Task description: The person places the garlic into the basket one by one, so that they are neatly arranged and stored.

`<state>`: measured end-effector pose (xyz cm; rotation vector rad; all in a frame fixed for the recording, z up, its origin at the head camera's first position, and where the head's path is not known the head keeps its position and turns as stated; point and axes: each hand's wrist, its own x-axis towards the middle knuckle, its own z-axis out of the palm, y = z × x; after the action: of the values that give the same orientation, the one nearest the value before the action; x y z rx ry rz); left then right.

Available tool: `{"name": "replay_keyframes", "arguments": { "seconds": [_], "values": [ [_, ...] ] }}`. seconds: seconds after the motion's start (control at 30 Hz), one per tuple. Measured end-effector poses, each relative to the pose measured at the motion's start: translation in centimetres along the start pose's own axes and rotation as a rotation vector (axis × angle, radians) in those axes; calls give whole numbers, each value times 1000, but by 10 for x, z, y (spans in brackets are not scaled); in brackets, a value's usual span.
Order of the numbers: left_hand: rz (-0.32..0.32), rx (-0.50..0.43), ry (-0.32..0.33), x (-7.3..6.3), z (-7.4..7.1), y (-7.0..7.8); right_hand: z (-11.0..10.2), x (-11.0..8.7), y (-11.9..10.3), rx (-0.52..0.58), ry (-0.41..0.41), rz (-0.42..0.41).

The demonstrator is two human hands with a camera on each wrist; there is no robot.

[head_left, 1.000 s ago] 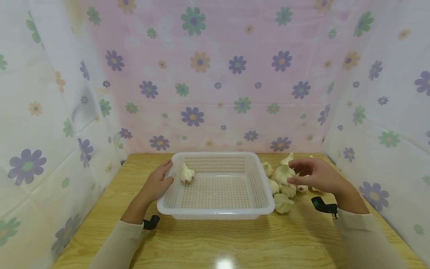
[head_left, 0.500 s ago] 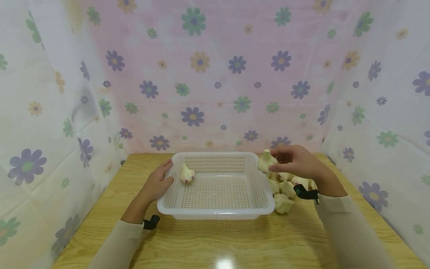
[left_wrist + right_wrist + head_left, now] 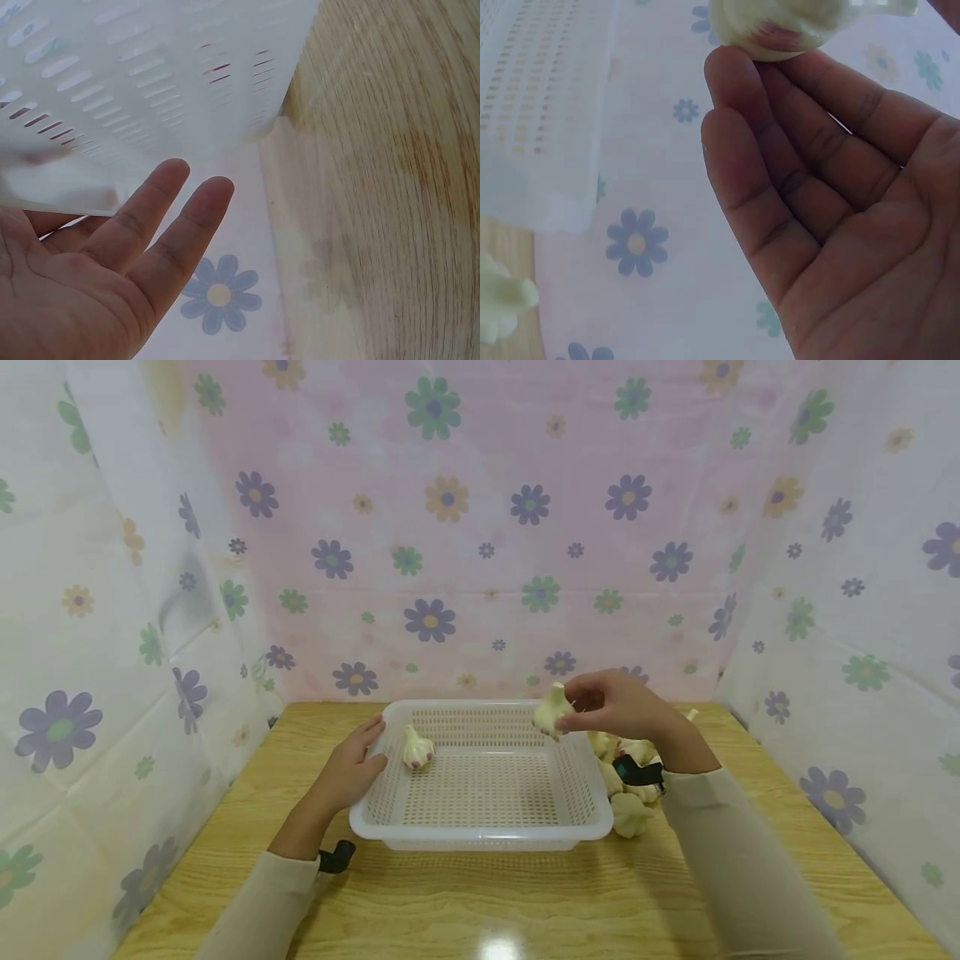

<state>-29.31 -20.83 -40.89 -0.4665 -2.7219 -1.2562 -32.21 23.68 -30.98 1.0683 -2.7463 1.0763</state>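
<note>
The basket [image 3: 480, 835] is milky white plastic, pierced all over with rows of small slots. The garlic [image 3: 552, 712] held over it is creamy white; the bulb [image 3: 417, 749] lying inside has a pink-purple blush at its base. The worktop [image 3: 480, 902] is yellow-tan wood grain. The curtain [image 3: 480, 543] is pale pink and white, printed with purple, green and orange flowers. Both sleeves [image 3: 738, 868] are beige.
</note>
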Motion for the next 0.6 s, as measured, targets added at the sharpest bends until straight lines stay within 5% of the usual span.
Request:
{"name": "replay_keyframes", "arguments": {
  "seconds": [0.6],
  "values": [
    [1,16,8,0,-1,0,43,56,-15,4,-108,59]
  ]
}}
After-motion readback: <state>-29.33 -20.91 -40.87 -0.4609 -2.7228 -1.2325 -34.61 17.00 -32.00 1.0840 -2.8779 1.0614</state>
